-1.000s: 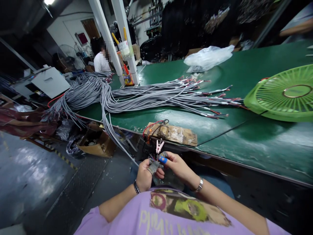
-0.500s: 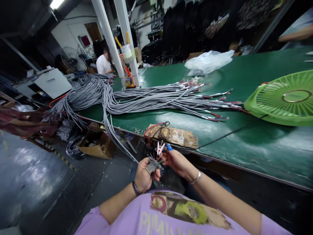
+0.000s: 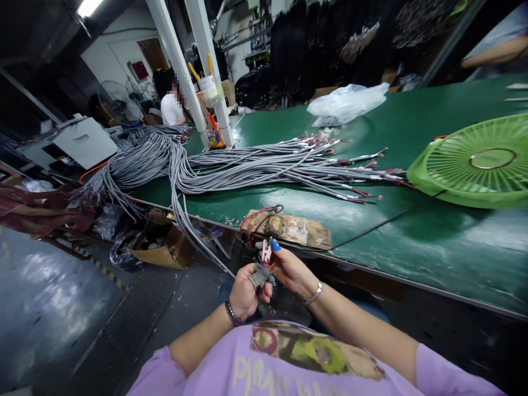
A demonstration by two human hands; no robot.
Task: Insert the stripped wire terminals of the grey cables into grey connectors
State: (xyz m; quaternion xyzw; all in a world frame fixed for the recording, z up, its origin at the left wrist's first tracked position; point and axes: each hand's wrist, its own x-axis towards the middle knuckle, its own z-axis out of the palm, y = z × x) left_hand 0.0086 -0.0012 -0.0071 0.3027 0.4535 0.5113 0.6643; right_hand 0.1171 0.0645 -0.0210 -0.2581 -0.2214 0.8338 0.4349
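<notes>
My left hand (image 3: 244, 294) is closed round the end of a grey cable (image 3: 260, 276), whose thin coloured wires stick out above the fist. My right hand (image 3: 289, 267), with a blue cap on one fingertip, pinches at those wires beside a pink clip (image 3: 266, 251). Both hands hover just below the front edge of the green table (image 3: 412, 231). A taped wooden block (image 3: 295, 228) with red and black leads lies on the table edge directly above them.
A big bundle of grey cables (image 3: 247, 165) runs across the table and hangs off its left end. A green fan (image 3: 474, 165) lies at right, a plastic bag (image 3: 346, 102) at the back. A cardboard box (image 3: 165, 245) sits on the floor. Another person (image 3: 171, 104) sits far off.
My right hand has risen from beside the left fist toward the pink clip and the table edge. The left hand has kept its hold on the cable end.
</notes>
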